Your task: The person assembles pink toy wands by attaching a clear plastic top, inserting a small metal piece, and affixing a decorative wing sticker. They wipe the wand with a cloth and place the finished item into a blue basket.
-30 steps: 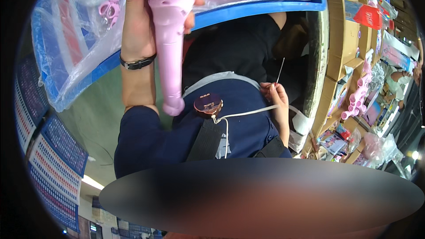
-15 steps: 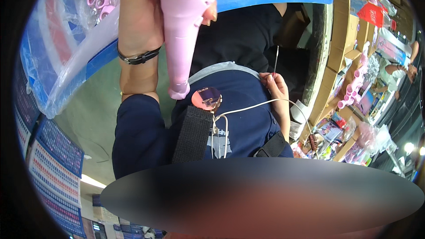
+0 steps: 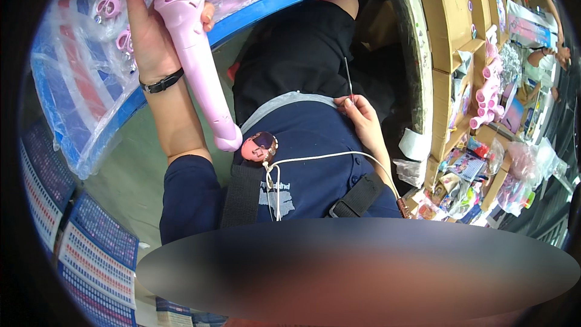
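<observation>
My left hand (image 3: 154,39), with a black-strapped watch at its wrist, is wrapped round a pink plastic toy part (image 3: 200,66). The part has a long tapering tube slanting down toward my chest and a wider head, cut off at the top of the view. My right hand (image 3: 361,112) rests by my waist, closed on a screwdriver (image 3: 348,77). Its thin metal shaft points up, and a bit of red shows at my fingertips; the rest of its handle is hidden in the hand.
A blue-rimmed tray (image 3: 254,21) lined with clear plastic holds pink scissor-like pieces (image 3: 109,6). Cardboard boxes (image 3: 445,30) stand at the right beside more pink parts (image 3: 487,94). Printed blue-and-white sheets (image 3: 97,260) lie lower left. Another person (image 3: 544,60) is at the far right.
My left hand has moved left with the pink part, which now slants more and shows more of its head. The right hand still holds the screwdriver; the whole view has shifted.
</observation>
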Tool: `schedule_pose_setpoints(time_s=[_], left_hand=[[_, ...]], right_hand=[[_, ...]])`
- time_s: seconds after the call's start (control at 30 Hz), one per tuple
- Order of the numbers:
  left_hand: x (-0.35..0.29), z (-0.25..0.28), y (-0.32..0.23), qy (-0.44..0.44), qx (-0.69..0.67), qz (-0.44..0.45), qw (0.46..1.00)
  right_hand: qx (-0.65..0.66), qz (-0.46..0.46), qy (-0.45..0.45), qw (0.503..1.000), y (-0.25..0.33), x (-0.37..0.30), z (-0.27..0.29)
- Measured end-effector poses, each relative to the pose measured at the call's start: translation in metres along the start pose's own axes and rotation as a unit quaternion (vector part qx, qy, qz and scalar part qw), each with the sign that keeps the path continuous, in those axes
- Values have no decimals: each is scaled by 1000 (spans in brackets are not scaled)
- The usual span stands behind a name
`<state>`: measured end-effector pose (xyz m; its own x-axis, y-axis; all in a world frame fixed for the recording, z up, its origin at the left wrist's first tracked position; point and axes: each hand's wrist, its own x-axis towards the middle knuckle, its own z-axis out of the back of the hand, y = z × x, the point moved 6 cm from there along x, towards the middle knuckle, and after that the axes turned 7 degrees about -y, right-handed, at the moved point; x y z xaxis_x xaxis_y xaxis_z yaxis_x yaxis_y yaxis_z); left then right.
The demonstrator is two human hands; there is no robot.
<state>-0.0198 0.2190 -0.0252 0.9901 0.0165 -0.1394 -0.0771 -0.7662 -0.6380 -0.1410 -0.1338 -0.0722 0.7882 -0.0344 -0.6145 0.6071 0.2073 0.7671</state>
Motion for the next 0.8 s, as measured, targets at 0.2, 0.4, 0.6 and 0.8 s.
schedule_pose_setpoints(time_s=[0.2, 0.4, 0.6, 0.8], left_hand=[[-1, 2, -2, 10, -2, -8, 1000], [4, 2, -1, 11, -1, -9, 1000], [4, 1, -1, -23, 6, -8, 1000], [2, 7, 0, -49, 25, 5, 998]], right_hand=[[21, -7, 6, 1000, -3, 1, 6], [13, -3, 14, 1000, 1, 5, 3], [23, 6, 21, 1000, -4, 7, 5], [58, 11, 27, 998, -9, 7, 10]])
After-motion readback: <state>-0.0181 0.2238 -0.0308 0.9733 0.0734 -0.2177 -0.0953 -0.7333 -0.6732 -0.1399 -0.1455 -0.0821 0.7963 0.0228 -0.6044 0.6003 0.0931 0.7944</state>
